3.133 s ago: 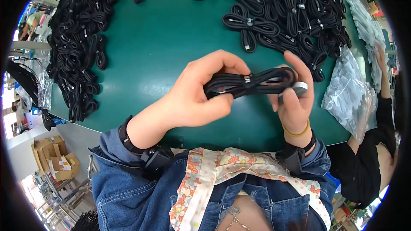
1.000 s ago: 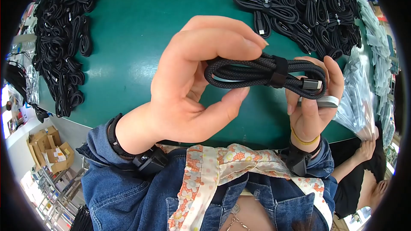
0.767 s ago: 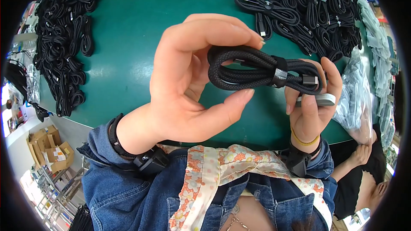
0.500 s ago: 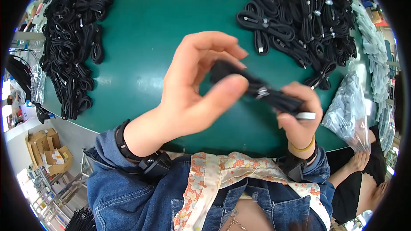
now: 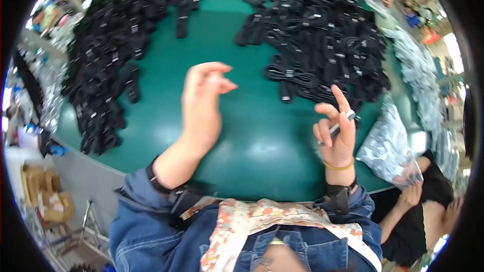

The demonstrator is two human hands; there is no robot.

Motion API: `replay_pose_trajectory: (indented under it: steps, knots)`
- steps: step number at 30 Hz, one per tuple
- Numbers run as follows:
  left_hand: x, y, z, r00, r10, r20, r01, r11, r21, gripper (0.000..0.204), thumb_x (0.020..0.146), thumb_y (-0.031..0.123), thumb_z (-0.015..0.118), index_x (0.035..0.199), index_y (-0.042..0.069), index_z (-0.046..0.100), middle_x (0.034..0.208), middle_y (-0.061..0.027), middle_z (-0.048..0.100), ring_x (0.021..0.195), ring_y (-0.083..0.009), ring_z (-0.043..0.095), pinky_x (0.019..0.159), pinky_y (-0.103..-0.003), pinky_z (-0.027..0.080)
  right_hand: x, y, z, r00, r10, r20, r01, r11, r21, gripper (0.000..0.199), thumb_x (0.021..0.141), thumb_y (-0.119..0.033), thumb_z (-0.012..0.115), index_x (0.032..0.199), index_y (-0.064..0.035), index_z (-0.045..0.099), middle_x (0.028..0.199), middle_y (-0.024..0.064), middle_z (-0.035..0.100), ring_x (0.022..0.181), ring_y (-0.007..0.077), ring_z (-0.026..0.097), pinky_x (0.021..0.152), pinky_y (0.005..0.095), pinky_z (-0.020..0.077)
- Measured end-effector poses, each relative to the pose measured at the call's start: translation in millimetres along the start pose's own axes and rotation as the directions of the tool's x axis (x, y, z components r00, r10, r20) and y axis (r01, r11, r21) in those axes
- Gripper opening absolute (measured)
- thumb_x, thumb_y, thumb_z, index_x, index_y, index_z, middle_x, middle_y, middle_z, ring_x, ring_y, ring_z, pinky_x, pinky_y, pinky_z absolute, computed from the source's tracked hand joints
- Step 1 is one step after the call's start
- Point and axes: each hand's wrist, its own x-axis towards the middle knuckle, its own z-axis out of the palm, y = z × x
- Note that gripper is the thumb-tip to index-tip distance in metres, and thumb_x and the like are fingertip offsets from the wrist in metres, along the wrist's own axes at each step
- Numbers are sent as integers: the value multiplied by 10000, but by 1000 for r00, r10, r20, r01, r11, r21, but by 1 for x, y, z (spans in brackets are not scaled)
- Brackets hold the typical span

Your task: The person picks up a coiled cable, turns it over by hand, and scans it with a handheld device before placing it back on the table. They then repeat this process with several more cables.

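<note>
- Nearest are the floral apron [image 5: 290, 213] and the rolled-up denim sleeves, with a black strap and device [image 5: 341, 196] at each wrist.
- The right hand [image 5: 337, 132], a yellow band [image 5: 338, 167] below it, is raised over the near right part of the green table [image 5: 247, 156]. Its forefinger points up and away, while the thumb and the more curled fingers grip a slim white-and-dark object [image 5: 335, 130].
- That object lies aslant across the inside of the right hand, its pale end by the thumb, its lower end at the curled fingers; what it is cannot be told.
- The left hand [image 5: 201, 108], blurred, is raised to the left of the right hand and well apart from it. Its fingers are bent loosely, tips parted and turned rightward.
- A tied black cable bundle [image 5: 290, 75] lies to the right of the left fingertips and beyond the right hand, at the near edge of a heap of coiled black cables [image 5: 322, 35]. The raised forefinger overlaps this heap in view; whether they touch cannot be told.
- Right of the right hand, a co-worker's hand [image 5: 412, 194] is at a clear bag of greyish pieces [image 5: 385, 146].
- Another cable pile [image 5: 106, 65] runs along the table's left side, well apart from the left hand.
- Farther off, more clear bags [image 5: 413, 65] line the right edge.
</note>
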Motion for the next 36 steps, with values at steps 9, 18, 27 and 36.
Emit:
replay_pose_trajectory:
  steps: [9, 18, 27, 36]
  knots:
    - [79, -43, -72, 995, 25, 93, -95, 413, 906, 316, 706, 328, 565, 929, 109, 521, 1041, -110, 429, 981, -266, 433, 806, -421, 341, 1, 16, -12, 988, 150, 31, -131, 936, -326, 296, 796, -137, 462, 1058, -2, 431, 688, 90, 533, 411, 78, 395, 405, 193, 314]
    - [224, -54, -156, 922, 86, -377, 373, 60, 926, 570, 660, 546, 531, 1147, 261, 448, 1287, -82, 278, 1167, -343, 276, 866, -640, 161, 2, 18, -15, 973, 229, 27, -194, 877, -439, 239, 773, -126, 490, 972, 5, 484, 645, 98, 528, 440, 90, 419, 427, 195, 330]
    - [238, -66, -141, 899, -233, -371, 367, -61, 928, 568, 632, 517, 542, 1156, 326, 434, 1347, -52, 169, 1197, -408, 176, 883, -647, 109, 6, 21, -14, 963, 269, 35, -224, 861, -456, 228, 767, -118, 500, 952, 15, 496, 647, 102, 536, 453, 91, 425, 439, 188, 337]
    - [170, -64, -125, 952, -305, -19, 56, 114, 992, 526, 627, 475, 587, 1104, 285, 478, 1315, -63, 235, 1186, -344, 239, 875, -612, 189, -2, 17, -10, 959, 275, 68, -217, 866, -451, 222, 770, -119, 499, 947, 14, 500, 652, 96, 533, 469, 87, 428, 444, 184, 334]
